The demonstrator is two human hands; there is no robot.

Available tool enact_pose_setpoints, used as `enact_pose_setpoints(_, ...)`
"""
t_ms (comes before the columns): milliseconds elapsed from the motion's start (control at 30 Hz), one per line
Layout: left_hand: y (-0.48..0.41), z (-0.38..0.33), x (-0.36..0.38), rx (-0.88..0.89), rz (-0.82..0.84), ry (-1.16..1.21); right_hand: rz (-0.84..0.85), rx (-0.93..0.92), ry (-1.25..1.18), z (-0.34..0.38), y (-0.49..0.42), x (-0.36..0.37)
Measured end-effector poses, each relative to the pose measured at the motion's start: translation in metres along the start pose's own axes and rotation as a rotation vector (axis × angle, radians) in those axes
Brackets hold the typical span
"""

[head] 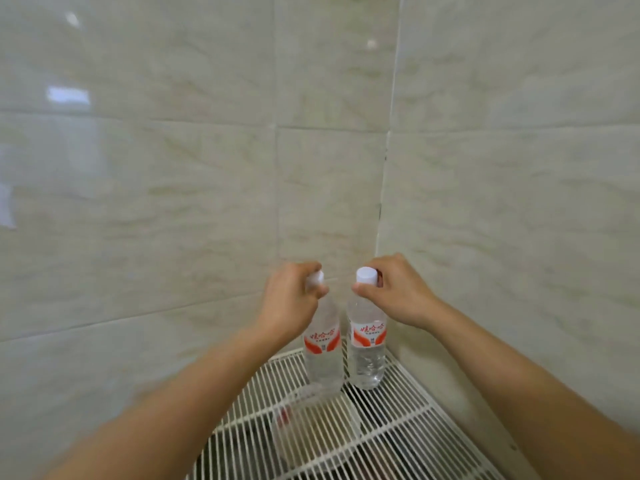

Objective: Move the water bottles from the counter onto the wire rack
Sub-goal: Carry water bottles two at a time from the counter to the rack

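Two clear water bottles with white caps and red-and-white labels stand upright side by side in the far corner of the white wire rack [408, 424]. My left hand [289, 299] grips the neck of the left bottle [323, 355] just under its cap. My right hand [398, 292] pinches the neck of the right bottle [367, 351] below its cap. Both bottle bases look to be resting on the rack wires, the left one blurred.
A clear plastic container [311, 431] sits on the rack in front of the bottles. Tiled walls [173, 202] meet in a corner right behind the bottles. Dark space shows beneath the rack wires.
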State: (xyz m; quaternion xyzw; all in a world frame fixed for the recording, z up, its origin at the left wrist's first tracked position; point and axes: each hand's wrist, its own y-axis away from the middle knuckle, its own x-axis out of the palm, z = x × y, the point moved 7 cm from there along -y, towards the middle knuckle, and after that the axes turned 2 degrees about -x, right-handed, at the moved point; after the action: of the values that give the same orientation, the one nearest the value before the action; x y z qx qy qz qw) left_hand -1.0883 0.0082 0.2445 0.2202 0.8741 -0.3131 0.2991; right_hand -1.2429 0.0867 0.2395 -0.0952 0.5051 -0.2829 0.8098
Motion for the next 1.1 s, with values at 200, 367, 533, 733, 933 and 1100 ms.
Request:
enact_pose_setpoints(200, -0.043, 0.0, 0.04, -0.021, 0.015, 0.038, 0.03, 0.103, 0.082, -0.049, -0.039, 0.012)
enact_pose_setpoints(367, -0.064, 0.006, 0.061, -0.044, 0.036, 0.033, 0.042, 0.125, 0.096, -0.069, -0.056, 0.019)
enact_pose_setpoints(533, -0.079, 0.008, 0.069, -0.032, 0.041, 0.011, 0.058, 0.127, 0.086, -0.076, -0.067, 0.023)
enact_pose_setpoints(733, -0.086, 0.01, 0.075, -0.004, 0.057, -0.035, 0.099, 0.156, 0.075, -0.081, -0.07, 0.022)
enact_pose_setpoints(933, -0.082, 0.014, 0.079, 0.024, 0.088, -0.045, 0.048, 0.154, 0.045, -0.078, -0.062, 0.023)
enact_pose_setpoints(1100, -0.067, 0.019, 0.078, 0.079, 0.127, -0.016, -0.008, 0.146, 0.163, -0.067, -0.048, 0.015)
